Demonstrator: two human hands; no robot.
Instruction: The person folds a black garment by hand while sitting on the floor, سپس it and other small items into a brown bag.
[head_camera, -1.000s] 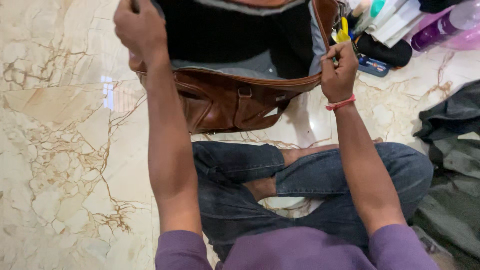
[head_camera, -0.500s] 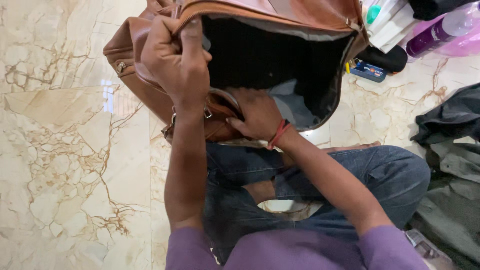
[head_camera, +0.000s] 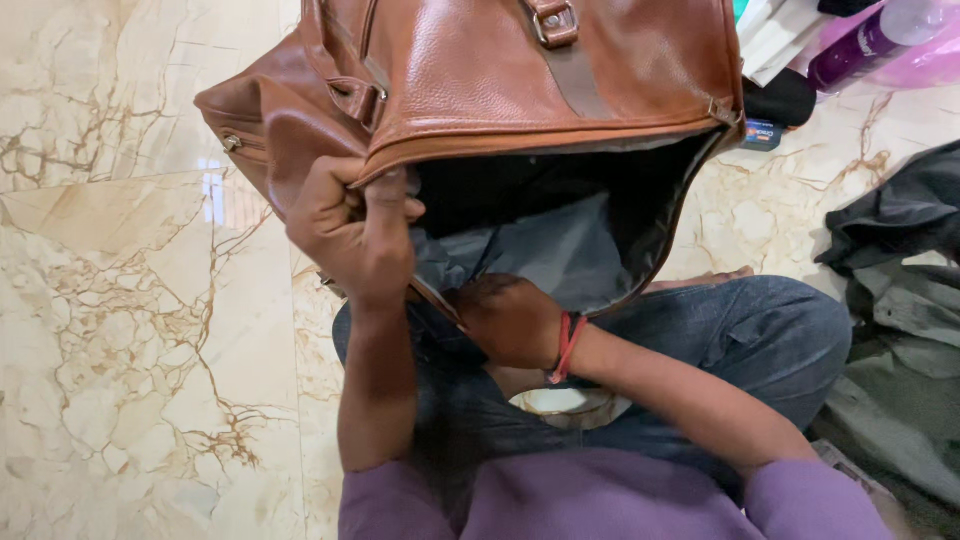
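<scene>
the brown leather bag (head_camera: 520, 90) is tipped up over the person's crossed legs, mouth facing them. the left hand (head_camera: 352, 232) pinches the zipper edge in a tight grip; the right hand (head_camera: 508, 318) clasps the lower rim by the grey lining (head_camera: 560, 255). the heavy bag hangs from two edge holds, so a slip could drop it onto the marble floor (head_camera: 130, 300) or knock the purple bottle (head_camera: 865, 45) and books (head_camera: 775, 30) just behind.

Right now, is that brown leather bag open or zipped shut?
Open. The brown leather bag gapes toward the camera, dark lining visible; left hand grips its rim, right hand holds the lower edge.
</scene>
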